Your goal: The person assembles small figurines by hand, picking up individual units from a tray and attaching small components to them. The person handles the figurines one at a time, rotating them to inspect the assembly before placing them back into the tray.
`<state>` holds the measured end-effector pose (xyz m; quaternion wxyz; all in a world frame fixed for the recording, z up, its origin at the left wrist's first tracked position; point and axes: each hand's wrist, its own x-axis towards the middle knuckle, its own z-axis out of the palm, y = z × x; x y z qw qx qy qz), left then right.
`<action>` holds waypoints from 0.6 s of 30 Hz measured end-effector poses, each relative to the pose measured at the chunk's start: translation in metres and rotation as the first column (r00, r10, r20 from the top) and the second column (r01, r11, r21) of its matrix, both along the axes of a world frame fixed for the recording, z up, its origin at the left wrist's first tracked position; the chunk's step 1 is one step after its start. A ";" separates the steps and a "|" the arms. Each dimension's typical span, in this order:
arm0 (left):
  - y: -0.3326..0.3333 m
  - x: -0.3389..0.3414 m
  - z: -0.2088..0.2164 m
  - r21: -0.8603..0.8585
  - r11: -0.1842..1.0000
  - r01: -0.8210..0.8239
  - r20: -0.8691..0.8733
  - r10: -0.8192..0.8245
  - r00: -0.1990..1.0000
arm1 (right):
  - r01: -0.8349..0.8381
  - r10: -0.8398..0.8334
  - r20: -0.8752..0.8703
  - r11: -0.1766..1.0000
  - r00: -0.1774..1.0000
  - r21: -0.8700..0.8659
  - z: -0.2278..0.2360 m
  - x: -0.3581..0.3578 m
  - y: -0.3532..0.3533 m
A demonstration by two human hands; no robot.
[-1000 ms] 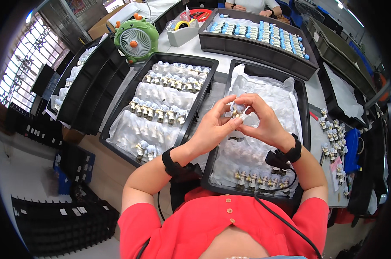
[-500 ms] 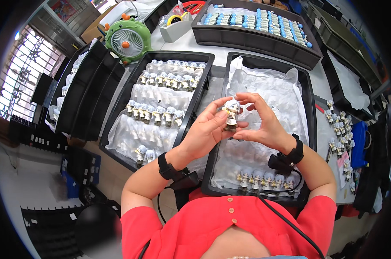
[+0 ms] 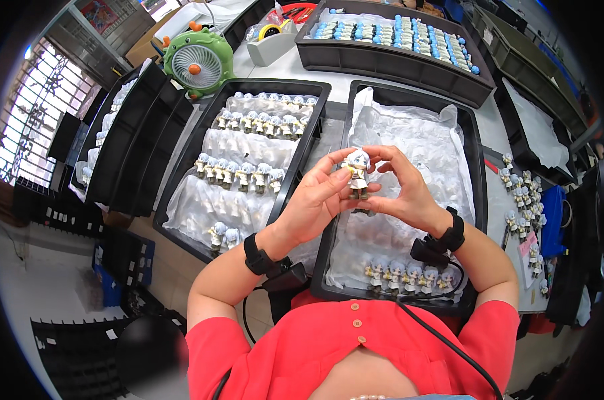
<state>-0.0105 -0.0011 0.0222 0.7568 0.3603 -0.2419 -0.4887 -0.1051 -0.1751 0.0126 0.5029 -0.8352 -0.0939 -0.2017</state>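
Between my two hands I hold a small figurine [image 3: 359,175] upright, with pale hair, a white outfit and dark boots. My left hand [image 3: 321,193] pinches it from the left side, thumb near its chest. Curved around its right side, my right hand [image 3: 405,190] touches it with the fingertips at its head and feet. Below lies a black tray [image 3: 483,193] lined with white plastic sheet; a short row of similar figurines [image 3: 409,277] stands at its near end. To the left, another black tray [image 3: 322,100] bears several rows of like figurines [image 3: 239,175].
A grey crate [image 3: 395,70] of blue-and-white pieces stands at the back. A green fan [image 3: 197,63] sits back left, beside stacked black trays [image 3: 139,147]. Loose figurines [image 3: 525,193] and a blue bin [image 3: 553,220] are at the right. A cable [image 3: 442,337] runs from my right wrist.
The figurine has turned to face more toward me and stands a little higher between my fingers. My right hand has shifted slightly around it.
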 end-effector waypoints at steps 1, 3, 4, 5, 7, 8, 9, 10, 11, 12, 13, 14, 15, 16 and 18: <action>0.000 0.000 0.000 -0.002 1.000 -0.002 -0.007 0.002 1.000 | -0.010 0.011 -0.028 1.000 1.000 0.015 0.000 0.000 -0.001; 0.000 0.001 -0.001 -0.005 1.000 -0.005 -0.022 0.005 1.000 | -0.014 0.015 -0.031 1.000 0.999 0.020 -0.001 0.000 -0.001; 0.000 0.001 -0.002 -0.003 1.000 -0.005 -0.017 0.005 1.000 | -0.016 0.017 -0.033 1.000 0.999 0.022 -0.001 0.000 -0.001; 0.000 0.002 -0.002 0.000 1.000 -0.007 -0.012 0.007 1.000 | -0.007 0.008 -0.019 1.000 1.000 0.018 0.000 0.000 0.000; 0.001 0.002 -0.003 0.022 1.000 -0.020 0.006 0.020 1.000 | 0.011 -0.011 0.009 1.000 1.000 0.010 0.003 0.000 0.002; 0.001 0.002 -0.003 0.041 0.999 -0.031 0.021 0.030 0.999 | 0.009 -0.009 0.006 1.000 1.000 0.010 0.003 0.000 0.002; 0.001 0.003 -0.003 0.060 0.997 -0.043 0.035 0.040 0.999 | 0.007 -0.007 0.004 1.000 1.000 0.011 0.003 0.000 0.002; 0.001 0.003 -0.004 0.064 0.997 -0.052 0.037 0.050 0.998 | 0.005 -0.005 0.001 1.000 1.000 0.011 0.003 0.000 0.002; 0.001 0.003 -0.005 0.067 0.996 -0.060 0.039 0.057 0.998 | 0.007 -0.007 -0.003 1.000 1.000 0.012 0.003 0.000 0.001; 0.001 0.003 -0.006 0.070 0.995 -0.068 0.041 0.065 0.997 | 0.009 -0.009 -0.007 1.000 1.000 0.013 0.002 0.000 0.001; 0.001 0.004 -0.006 0.073 0.995 -0.070 0.039 0.067 0.997 | 0.012 -0.011 -0.011 1.000 1.000 0.013 0.002 0.000 0.001; 0.001 0.004 -0.006 0.076 0.995 -0.071 0.037 0.069 0.997 | 0.006 -0.006 -0.027 1.000 1.000 0.021 0.001 0.000 0.001; 0.001 0.004 -0.006 0.079 0.994 -0.073 0.036 0.070 0.997 | 0.001 0.000 -0.043 1.000 0.999 0.028 0.000 -0.001 0.000; 0.002 0.004 -0.006 0.083 0.994 -0.074 0.034 0.071 0.997 | -0.004 0.007 -0.059 0.999 0.998 0.036 0.000 -0.001 0.000; 0.002 0.005 -0.006 0.090 0.993 -0.076 0.030 0.073 0.997 | -0.007 0.009 -0.065 0.999 0.998 0.034 -0.001 -0.001 -0.001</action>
